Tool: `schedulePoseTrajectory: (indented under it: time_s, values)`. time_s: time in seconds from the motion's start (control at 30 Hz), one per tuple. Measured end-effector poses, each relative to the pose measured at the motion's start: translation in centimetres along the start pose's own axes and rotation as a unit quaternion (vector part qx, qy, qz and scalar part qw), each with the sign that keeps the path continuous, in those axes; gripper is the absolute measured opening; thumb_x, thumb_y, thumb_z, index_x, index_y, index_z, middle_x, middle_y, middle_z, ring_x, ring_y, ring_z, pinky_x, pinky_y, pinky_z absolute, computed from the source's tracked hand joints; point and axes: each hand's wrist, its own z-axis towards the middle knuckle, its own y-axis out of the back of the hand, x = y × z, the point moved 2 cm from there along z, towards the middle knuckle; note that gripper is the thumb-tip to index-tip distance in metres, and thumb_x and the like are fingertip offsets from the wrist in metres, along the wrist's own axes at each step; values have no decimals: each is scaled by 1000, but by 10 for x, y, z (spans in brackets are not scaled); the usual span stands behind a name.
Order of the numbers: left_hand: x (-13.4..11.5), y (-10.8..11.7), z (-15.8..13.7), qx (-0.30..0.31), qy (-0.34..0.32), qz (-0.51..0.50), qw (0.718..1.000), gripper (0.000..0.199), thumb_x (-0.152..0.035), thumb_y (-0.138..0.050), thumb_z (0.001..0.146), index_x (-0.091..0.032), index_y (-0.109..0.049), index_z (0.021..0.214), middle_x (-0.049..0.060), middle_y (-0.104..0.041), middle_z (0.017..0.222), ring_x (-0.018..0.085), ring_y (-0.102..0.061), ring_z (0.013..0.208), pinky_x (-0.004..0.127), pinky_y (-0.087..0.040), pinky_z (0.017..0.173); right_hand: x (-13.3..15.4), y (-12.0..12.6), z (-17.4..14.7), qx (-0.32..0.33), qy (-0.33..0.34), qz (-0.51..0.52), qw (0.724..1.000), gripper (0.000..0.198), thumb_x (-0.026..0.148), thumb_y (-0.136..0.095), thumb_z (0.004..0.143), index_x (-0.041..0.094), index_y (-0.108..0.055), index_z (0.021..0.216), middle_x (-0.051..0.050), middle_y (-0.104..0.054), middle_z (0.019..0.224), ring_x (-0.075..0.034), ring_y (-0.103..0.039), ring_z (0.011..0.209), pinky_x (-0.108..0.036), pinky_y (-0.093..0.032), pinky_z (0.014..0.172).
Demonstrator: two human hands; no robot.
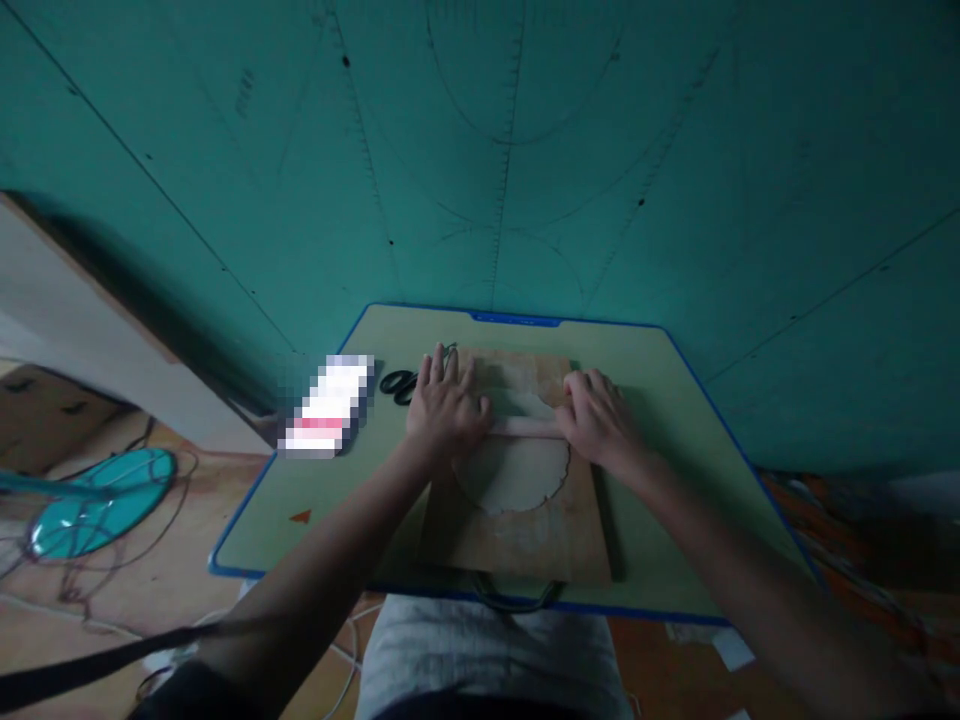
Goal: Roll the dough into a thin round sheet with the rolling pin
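Observation:
A thin, irregular pale sheet of dough (514, 480) lies on a wooden board (525, 550), with a cracked, ragged near edge. Across the sheet rests a pale rolling pin (527, 428), set crosswise to the board. My left hand (448, 402) presses palm-down on the pin's left end, its fingers stretched forward. The right end is under my right hand (598, 412), whose fingers curl round it. Both ends of the pin are hidden by the hands. Just left of my left hand are black-handled scissors (399, 385), partly covered by it.
The board sits on a small pale-green table (300, 545) with a blue rim, against a green wall (480, 200). A blurred bright rectangular thing (326, 405) lies at the table's left. Near it is a small orange triangular piece (301, 516). Cables (90, 590) trail on the floor.

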Motion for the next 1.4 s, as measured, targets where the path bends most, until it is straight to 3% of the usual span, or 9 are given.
schedulePoseTrajectory:
  time_s: [0.13,0.27,0.4,0.63,0.73,0.97,1.17,1.4]
  values:
    - [2,-2,2,-8,-6,2,1000,64,-37,-39,93,1,-45,144,25,-41,153,41,-24,148,53,-25,119,-7,-6,7,15,8,52,998,27,18,-45,80,15,-59,103,-17,-62,108,-30,-57,103,-43,-46,89]
    - [-5,1,-29,-63,-34,-11,997,61,-35,-36,95,4,-46,141,27,-44,150,40,-23,149,55,-26,119,-3,-4,-23,7,58,92,994,42,19,-36,90,11,-57,125,-20,-56,134,-30,-50,126,-48,-42,106]
    - [-10,2,-50,-84,-32,-24,996,64,-41,-35,97,3,-43,143,28,-44,150,40,-25,148,55,-28,118,3,1,-46,5,76,95,993,50,28,-29,99,14,-47,144,-16,-50,146,-28,-42,139,-49,-36,114]
    - [1,-8,-5,-47,-19,-23,998,72,-53,-35,97,3,-44,142,29,-46,148,42,-29,146,55,-30,116,-9,-15,5,70,25,63,995,53,29,-38,96,11,-51,144,-19,-43,154,-32,-42,141,-52,-31,117]
    - [0,-7,-5,-47,-25,-15,998,69,-48,-35,97,4,-45,142,29,-45,149,42,-28,147,54,-30,117,-10,-15,6,95,25,63,993,55,28,-40,95,10,-48,146,-20,-37,158,-34,-36,145,-54,-29,118]
    - [-11,3,-49,-77,-48,-1,996,69,-42,-32,98,13,-46,137,34,-47,144,42,-32,145,53,-30,118,3,7,-39,72,80,72,991,52,31,-28,103,13,-46,148,-19,-37,158,-30,-28,149,-55,-26,120]
    - [-16,2,-85,-98,-77,-8,992,68,-46,-31,100,9,-47,137,32,-47,145,41,-38,142,54,-35,115,12,13,-72,78,85,87,990,57,34,-31,102,5,-39,150,-20,-40,156,-30,-32,147,-51,-29,121]
    - [-8,-7,-124,-114,-139,-12,984,61,-45,-37,100,-2,-47,141,27,-44,151,37,-40,142,53,-39,113,17,14,-112,11,100,137,985,60,28,-39,99,9,-30,155,-22,-41,155,-31,-37,145,-55,-41,114]
